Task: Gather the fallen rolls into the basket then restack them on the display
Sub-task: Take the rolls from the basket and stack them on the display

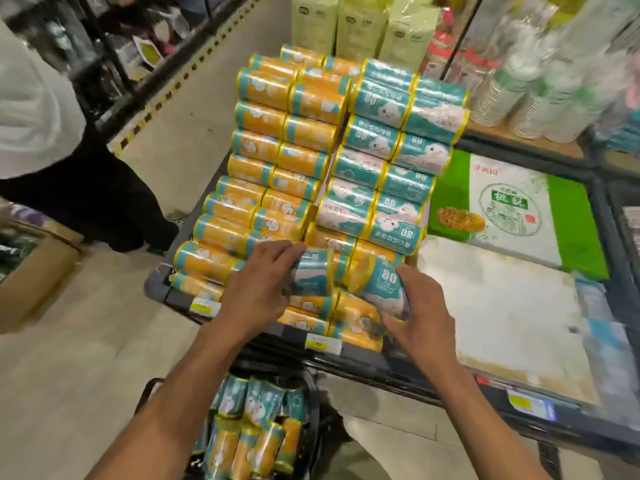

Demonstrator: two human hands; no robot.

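Note:
The display (pixel 180 299) carries stacked rolls: orange rolls (pixel 263 150) on the left, teal rolls (pixel 391 157) on the right. At its near end my left hand (pixel 256 289) grips a teal roll (pixel 313 275) lying on the orange ones. My right hand (pixel 419 317) grips a second teal roll (pixel 381 289), tilted with its yellow end toward the first. Below my arms, a dark basket (pixel 311 396) on the floor holds several teal and orange rolls (pixel 252 431).
A person in a white top and dark trousers (pixel 69 174) stands in the aisle at the left. A cardboard box (pixel 38 271) sits on the floor near them. Flat green and white packages (pixel 512 209) lie right of the display; cup stacks (pixel 519 91) stand behind.

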